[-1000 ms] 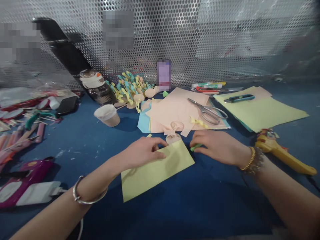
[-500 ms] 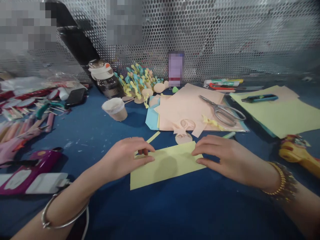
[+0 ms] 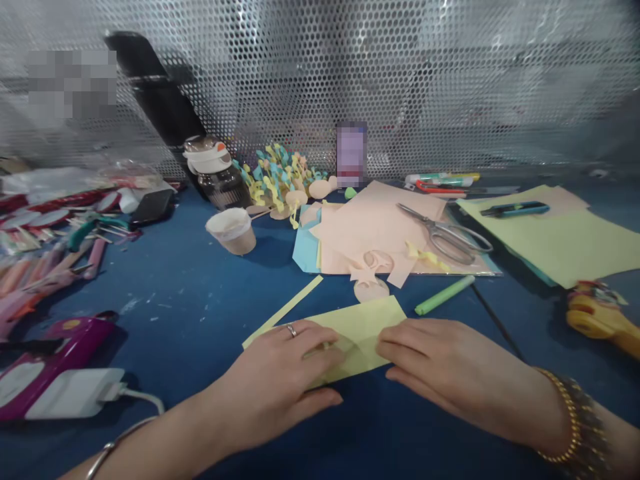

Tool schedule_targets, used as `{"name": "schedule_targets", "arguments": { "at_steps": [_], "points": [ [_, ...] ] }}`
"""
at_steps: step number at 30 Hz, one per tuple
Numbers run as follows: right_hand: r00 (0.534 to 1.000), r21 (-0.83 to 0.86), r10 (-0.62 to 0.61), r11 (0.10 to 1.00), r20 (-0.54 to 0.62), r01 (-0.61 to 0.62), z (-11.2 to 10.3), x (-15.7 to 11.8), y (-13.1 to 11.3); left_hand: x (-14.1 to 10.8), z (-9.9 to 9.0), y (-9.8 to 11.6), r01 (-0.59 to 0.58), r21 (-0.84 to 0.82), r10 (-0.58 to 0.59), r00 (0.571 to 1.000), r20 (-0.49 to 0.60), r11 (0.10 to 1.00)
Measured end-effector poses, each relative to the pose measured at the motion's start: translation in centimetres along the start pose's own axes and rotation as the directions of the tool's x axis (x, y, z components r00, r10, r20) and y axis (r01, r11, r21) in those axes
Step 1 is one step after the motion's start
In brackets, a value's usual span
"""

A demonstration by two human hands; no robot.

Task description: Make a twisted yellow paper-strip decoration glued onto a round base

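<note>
A rectangle of pale yellow paper (image 3: 361,327) lies on the table right before me, slightly tilted. My left hand (image 3: 295,373) rests over its left part, fingers stretched across the surface and thumb apart near the lower edge. At the paper's right end is my right hand (image 3: 425,367), fingertips laid on the sheet, thumb a little apart below them. The hands cover both ends of the paper. A narrow yellow paper strip (image 3: 295,301) lies behind the left hand. Beyond the right hand is a green marker (image 3: 445,295).
Scissors (image 3: 445,233) lie on peach paper sheets (image 3: 365,227) behind the hands. A paper cup (image 3: 233,232) and a bottle (image 3: 217,173) stand left. Yellow paper (image 3: 555,240) bearing a utility knife (image 3: 515,209) is right, near a yellow tape dispenser (image 3: 595,317). A purple glue gun (image 3: 60,353) lies left.
Both hands have come lower and nearer, and now lie over the paper. The left hand has moved right, covering more of the sheet. The green marker and narrow strip show more fully.
</note>
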State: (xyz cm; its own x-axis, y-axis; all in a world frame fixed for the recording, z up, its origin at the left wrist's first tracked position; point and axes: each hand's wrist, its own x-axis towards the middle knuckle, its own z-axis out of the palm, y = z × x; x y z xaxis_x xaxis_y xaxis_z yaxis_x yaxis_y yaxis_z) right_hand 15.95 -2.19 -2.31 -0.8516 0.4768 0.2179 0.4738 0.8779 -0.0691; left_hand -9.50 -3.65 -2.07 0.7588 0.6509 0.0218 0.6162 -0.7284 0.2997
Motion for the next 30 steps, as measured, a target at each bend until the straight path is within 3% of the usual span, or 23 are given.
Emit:
{"name": "schedule_targets", "arguments": {
  "at_steps": [3,5,7,9,12,15,19,24,30],
  "points": [
    [1.000,0.007,0.019,1.000,0.013,-0.019,-0.1,0.1,0.2,0.1,0.1,-0.3,-0.008,-0.010,0.008,1.000,-0.015,1.000],
    [0.999,0.019,0.048,0.999,-0.013,-0.048,-0.3,0.1,0.4,0.1,0.0,-0.5,0.049,0.003,-0.049,0.997,-0.062,0.999],
    [0.991,0.033,0.104,0.994,-0.085,-0.102,-0.6,0.0,0.7,0.2,-0.1,-0.8,0.189,0.050,-0.180,0.973,-0.143,0.981],
    [0.959,0.053,0.207,0.978,-0.191,-0.201,-0.9,-0.2,1.2,0.3,-0.2,-1.2,0.355,0.104,-0.328,0.920,-0.215,0.929],
    [0.895,0.105,0.342,0.940,-0.285,-0.326,-0.8,-0.3,2.0,0.4,-0.5,-1.8,0.472,0.102,-0.448,0.873,-0.195,0.876],
    [0.909,0.170,0.364,0.928,-0.204,-0.333,0.0,-0.1,2.6,0.5,-0.5,-2.0,0.494,0.035,-0.487,0.864,-0.126,0.869],
    [0.932,0.212,0.358,0.917,-0.054,-0.339,1.0,0.4,2.7,0.7,-0.5,-2.0,0.517,0.002,-0.513,0.850,-0.115,0.856],
    [0.927,0.180,0.374,0.914,-0.018,-0.365,1.3,0.8,2.3,0.6,-0.2,-2.0,0.513,-0.041,-0.515,0.854,-0.073,0.857],
    [0.888,0.088,0.460,0.884,0.011,-0.459,1.7,0.8,2.0,0.4,0.0,-2.3,0.515,-0.017,-0.513,0.850,-0.118,0.857]
  ]
}}
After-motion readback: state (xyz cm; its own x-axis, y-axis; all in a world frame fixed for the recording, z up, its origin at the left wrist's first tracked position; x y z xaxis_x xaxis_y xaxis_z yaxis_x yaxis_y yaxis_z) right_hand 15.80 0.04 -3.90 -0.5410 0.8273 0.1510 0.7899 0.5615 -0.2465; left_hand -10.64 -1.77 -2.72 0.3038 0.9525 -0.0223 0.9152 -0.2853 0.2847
